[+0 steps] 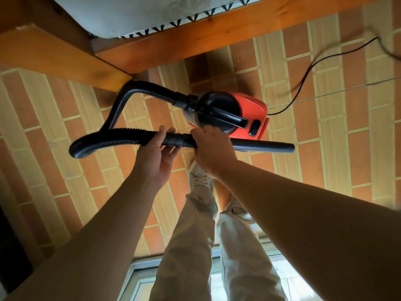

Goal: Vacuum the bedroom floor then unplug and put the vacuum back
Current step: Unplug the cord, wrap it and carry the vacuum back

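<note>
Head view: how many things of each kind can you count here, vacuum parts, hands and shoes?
Red vacuum body: 1
Black ribbed hose: 1
Black rigid tube: 1
Black power cord: 1
Hands: 2 (left hand, right hand)
Shoes: 2
Total: 8

Wooden bed frame (pixel 217 33) ahead, pale mattress (pixel 130 14) on it. My beige trousers (pixel 191 246), white sneakers (pixel 198 179) below.

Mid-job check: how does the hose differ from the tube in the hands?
The hose is ribbed and bent in loops; the tube is smooth and straight. The hose runs to the red vacuum; the tube ends free. The left hand grips the hose end from below; the right hand grips the tube from above. Both are black and joined end to end.
</note>
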